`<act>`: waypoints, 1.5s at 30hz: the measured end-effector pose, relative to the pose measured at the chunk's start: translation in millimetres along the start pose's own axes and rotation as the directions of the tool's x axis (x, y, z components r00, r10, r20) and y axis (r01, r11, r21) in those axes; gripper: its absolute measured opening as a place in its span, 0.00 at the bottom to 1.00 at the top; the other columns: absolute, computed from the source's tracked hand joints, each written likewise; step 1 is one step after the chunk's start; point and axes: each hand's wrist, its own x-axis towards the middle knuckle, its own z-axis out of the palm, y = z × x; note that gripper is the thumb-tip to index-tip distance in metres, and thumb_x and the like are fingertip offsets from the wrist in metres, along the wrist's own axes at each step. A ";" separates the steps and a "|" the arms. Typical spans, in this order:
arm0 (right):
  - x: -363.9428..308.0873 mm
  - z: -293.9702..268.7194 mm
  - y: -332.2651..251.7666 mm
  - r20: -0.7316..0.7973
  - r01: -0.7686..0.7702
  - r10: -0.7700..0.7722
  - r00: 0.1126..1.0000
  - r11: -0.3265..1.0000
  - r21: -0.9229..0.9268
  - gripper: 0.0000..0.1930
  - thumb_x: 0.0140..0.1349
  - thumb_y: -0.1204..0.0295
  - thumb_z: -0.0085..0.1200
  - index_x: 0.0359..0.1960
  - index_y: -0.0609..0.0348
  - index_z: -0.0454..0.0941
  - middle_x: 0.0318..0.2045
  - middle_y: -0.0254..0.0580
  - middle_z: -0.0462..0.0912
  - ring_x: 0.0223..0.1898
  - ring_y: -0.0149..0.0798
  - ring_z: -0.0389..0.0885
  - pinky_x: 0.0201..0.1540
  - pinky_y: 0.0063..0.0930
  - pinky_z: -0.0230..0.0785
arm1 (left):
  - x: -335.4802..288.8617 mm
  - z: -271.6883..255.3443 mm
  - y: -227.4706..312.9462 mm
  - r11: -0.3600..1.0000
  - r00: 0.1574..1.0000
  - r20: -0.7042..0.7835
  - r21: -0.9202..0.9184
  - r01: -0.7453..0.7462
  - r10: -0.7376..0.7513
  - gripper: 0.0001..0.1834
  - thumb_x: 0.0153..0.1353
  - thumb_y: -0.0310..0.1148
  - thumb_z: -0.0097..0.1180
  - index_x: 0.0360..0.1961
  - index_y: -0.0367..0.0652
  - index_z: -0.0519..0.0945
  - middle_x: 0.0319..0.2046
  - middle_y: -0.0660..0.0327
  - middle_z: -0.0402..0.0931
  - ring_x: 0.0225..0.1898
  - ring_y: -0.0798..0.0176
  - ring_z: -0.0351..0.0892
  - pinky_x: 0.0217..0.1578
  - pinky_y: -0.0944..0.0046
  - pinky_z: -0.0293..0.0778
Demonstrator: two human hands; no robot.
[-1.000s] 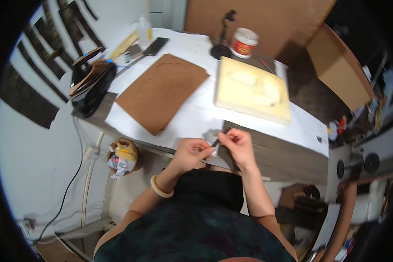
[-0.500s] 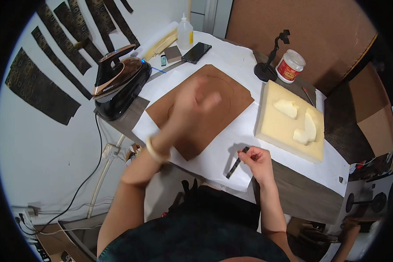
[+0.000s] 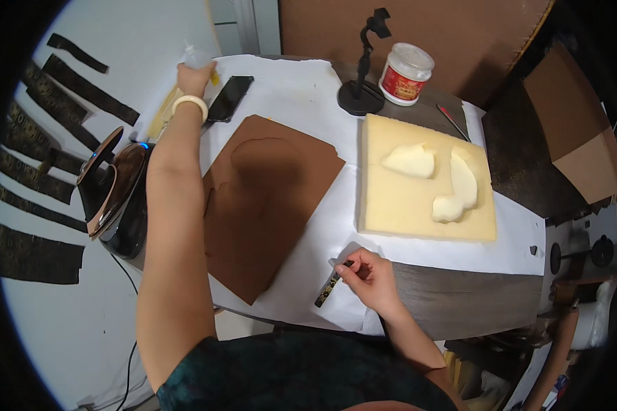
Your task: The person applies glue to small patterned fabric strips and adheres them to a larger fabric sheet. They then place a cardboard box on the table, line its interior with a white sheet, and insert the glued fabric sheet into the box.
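My left arm, with a pale bangle [image 3: 190, 108] on the wrist, stretches to the far left of the table. There my left hand [image 3: 194, 81] is closed around a translucent squeeze bottle [image 3: 199, 57], and most of the bottle is hidden behind the hand. Near the front edge, my right hand [image 3: 371, 279] pinches one end of a short dark strip with a gold pattern [image 3: 328, 290], which slants down and left over white paper [image 3: 322, 236]. Between my arms lies a brown sheet [image 3: 274, 205] with a curved outline drawn on it.
A clothes iron [image 3: 113, 188] stands left of my forearm. Beyond the sheet lies a phone [image 3: 230, 99]. On the right are a yellow foam block [image 3: 391, 198] with carved hollows, a black stand [image 3: 360, 98], and a red-labelled jar [image 3: 403, 83]. Dark patterned strips [image 3: 89, 89] hang on the wall.
My left hand has gone from above the brown sheet to the squeeze bottle at the far left and closed on it. My right hand still holds the strip. The whole view has turned.
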 end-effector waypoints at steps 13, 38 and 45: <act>-26.9 -21.1 -39.8 -0.114 0.093 -0.157 0.981 0.895 -0.435 0.14 0.57 0.70 0.67 0.43 0.61 0.80 0.35 0.47 0.84 0.27 0.48 0.83 0.32 0.40 0.75 | -252.8 -243.0 149.7 0.760 0.838 0.302 -0.622 -0.188 0.455 0.30 0.50 0.38 0.78 0.49 0.34 0.79 0.44 0.57 0.83 0.44 0.66 0.82 0.48 0.66 0.76; -211.1 -111.1 38.4 -0.603 0.467 -0.185 0.776 0.812 0.352 0.53 0.47 0.59 0.79 0.71 0.56 0.56 0.64 0.48 0.69 0.64 0.46 0.69 0.65 0.43 0.65 | -613.3 -295.5 94.4 0.634 0.314 0.666 -0.310 -0.709 0.677 0.45 0.59 0.48 0.69 0.69 0.32 0.65 0.70 0.44 0.62 0.74 0.44 0.57 0.73 0.44 0.53; -209.1 -97.9 43.7 -0.557 0.393 -0.079 0.827 0.789 0.472 0.43 0.53 0.67 0.74 0.69 0.57 0.62 0.63 0.42 0.70 0.65 0.42 0.68 0.69 0.43 0.58 | -634.8 -292.8 97.0 0.639 0.359 0.594 -0.365 -0.677 0.720 0.46 0.57 0.49 0.69 0.67 0.28 0.66 0.68 0.40 0.64 0.72 0.42 0.62 0.71 0.48 0.58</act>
